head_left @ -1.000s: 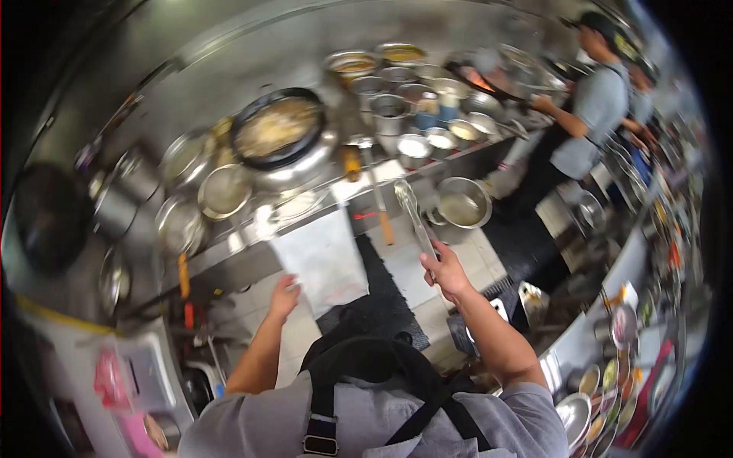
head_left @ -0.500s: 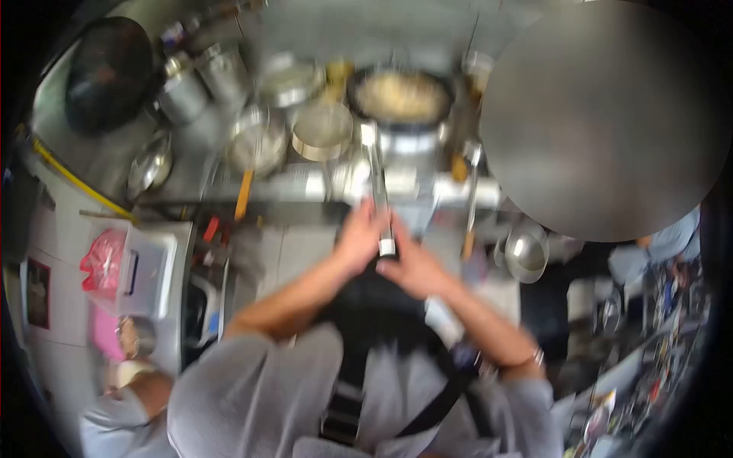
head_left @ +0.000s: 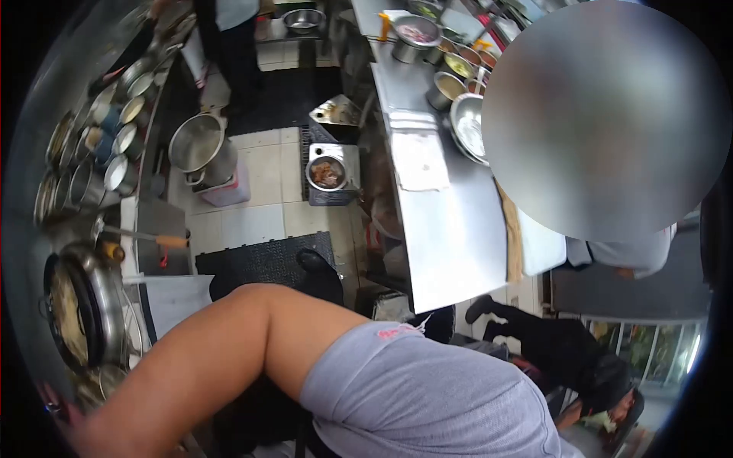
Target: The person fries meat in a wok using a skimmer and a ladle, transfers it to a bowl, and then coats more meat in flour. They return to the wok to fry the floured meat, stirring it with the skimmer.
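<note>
Wok [head_left: 90, 309] sits at frame left on the stove-side desk [head_left: 164, 217], our nearest item. It's nested in a shiny steel base [head_left: 114, 305], which probably keeps it from rocking. Pale contents inside, can't identify.

Our right hand [head_left: 70, 429] is at the lower-left edge, below the wok, elbow bent. Too dark and blurred there: can't tell whether its fingers are spread or pinching anything. Our left hand is out of frame, so no read on it.

Long-handled utensil [head_left: 137, 233] lies across the desk edge, wooden end sticking out, likely so we can grab it fast. Pale cloth [head_left: 179, 298] hangs off the same edge. Containers [head_left: 121, 175] are bunched past the wok, presumably to sit within reach of the burners.

Obstructions: our own forearm covers the near end of the stove side. Big pot [head_left: 216, 166] on a box [head_left: 233, 191] narrows the aisle; we guess the box saves bending. Bowl [head_left: 341, 172] of brown food sits low beyond the black mat [head_left: 263, 256]. Steel desk [head_left: 458, 244] bounds the other side, with a white cloth [head_left: 421, 164] and steel bowl [head_left: 460, 126]. Co-worker's legs [head_left: 221, 49] block the far aisle. Blurred disc hides part of frame right.
</note>
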Tool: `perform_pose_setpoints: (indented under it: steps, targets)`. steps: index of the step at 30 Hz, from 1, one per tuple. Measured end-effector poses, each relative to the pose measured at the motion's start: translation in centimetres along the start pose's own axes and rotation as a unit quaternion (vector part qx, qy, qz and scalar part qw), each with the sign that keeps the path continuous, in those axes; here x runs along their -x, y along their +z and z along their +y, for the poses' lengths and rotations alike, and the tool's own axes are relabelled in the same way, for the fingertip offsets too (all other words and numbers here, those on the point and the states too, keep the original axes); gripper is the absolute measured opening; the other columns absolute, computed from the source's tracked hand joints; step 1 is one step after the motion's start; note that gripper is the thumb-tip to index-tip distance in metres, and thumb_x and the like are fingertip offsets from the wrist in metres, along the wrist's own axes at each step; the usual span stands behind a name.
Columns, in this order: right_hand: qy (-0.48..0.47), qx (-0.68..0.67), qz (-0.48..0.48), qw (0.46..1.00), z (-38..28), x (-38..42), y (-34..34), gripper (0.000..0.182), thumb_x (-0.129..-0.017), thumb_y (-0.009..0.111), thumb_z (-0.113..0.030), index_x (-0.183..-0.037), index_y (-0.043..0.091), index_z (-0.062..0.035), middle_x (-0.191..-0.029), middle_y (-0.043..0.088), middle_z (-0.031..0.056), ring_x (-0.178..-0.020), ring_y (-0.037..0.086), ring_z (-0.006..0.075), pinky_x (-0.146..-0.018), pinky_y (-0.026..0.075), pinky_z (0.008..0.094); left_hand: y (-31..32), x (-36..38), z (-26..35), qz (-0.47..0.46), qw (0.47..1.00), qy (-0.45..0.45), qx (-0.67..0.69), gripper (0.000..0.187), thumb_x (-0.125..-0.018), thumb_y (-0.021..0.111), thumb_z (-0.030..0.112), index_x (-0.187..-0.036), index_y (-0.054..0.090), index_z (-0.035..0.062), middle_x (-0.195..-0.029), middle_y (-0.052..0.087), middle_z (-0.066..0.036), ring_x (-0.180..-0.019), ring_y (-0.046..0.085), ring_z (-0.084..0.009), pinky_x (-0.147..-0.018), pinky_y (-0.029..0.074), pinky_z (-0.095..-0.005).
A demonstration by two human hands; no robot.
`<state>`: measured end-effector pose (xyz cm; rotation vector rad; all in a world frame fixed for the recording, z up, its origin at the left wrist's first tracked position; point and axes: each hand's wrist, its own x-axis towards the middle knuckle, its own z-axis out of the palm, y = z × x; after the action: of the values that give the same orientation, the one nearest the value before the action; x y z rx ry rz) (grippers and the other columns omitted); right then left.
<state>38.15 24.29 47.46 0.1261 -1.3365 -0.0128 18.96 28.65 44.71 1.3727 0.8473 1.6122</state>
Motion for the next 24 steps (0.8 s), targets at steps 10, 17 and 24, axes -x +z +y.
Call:
perform_pose_setpoints:
  steps: [10,17,24]
  targets:
    - [0.561,0.488,-0.333,0.58,-26.1,26.2,-28.2,0.078,-0.075,0.075,-0.013,-0.143,0.039,-0.0134,-0.134,0.048,0.0195,-0.123,0.05,0.0379,-0.101,0.045,0.0455,-3.6,5.1,-8.9,0.072,0.993,-0.096,0.011,0.038,-0.102,0.034,0.017,-0.128,0.047,-0.0069,-0.123,0.056,-0.012,-0.078,0.045,-0.0136,-0.065,0.039,-0.0255]
    - [0.556,0.72,-0.323,0.262,-46.2,31.2,-31.8,0.072,-0.087,0.06,-0.047,-0.148,0.036,-0.0174,-0.155,0.029,0.0151,-0.141,0.03,0.0379,-0.108,0.028,0.0587,-4.1,11.6,-7.1,0.1,0.991,-0.082,0.032,0.021,-0.099,0.041,0.016,-0.113,0.052,0.0046,-0.116,0.059,-0.01,-0.073,0.049,-0.0119,-0.054,0.039,-0.0232]
    - [0.569,0.724,-0.284,0.265,-46.3,30.8,-31.0,0.073,-0.082,0.06,-0.041,-0.149,0.036,-0.0208,-0.157,0.026,0.0129,-0.145,0.023,0.0344,-0.113,0.019,0.0581,0.2,15.7,-3.6,0.059,0.993,-0.042,0.091,0.023,-0.103,0.043,0.023,-0.117,0.047,0.0044,-0.117,0.057,-0.013,-0.064,0.049,-0.0089,-0.045,0.038,-0.0213]
